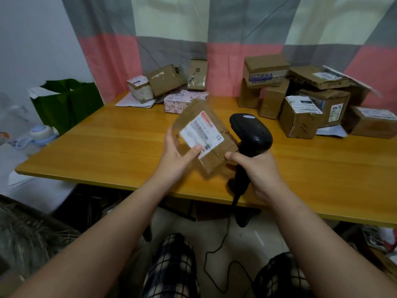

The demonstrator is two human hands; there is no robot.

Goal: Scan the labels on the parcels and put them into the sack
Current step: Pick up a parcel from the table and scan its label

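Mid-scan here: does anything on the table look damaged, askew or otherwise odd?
Yes. The brown box at the back left looks crushed, with its top corner torn. On the right, the parcel pile is jumbled, with boxes tilted against each other and one taped box perched across two upright ones. Nothing spilled.

Wooden table (pixel 107 147); grey, pink, cream curtain (pixel 171 39) behind; white wall (pixel 32 39) left; pale floor (pixel 247 237), possibly tiled.

Bare forearms (pixel 120 229) and dark trousers (pixel 171 267) checked in cream.
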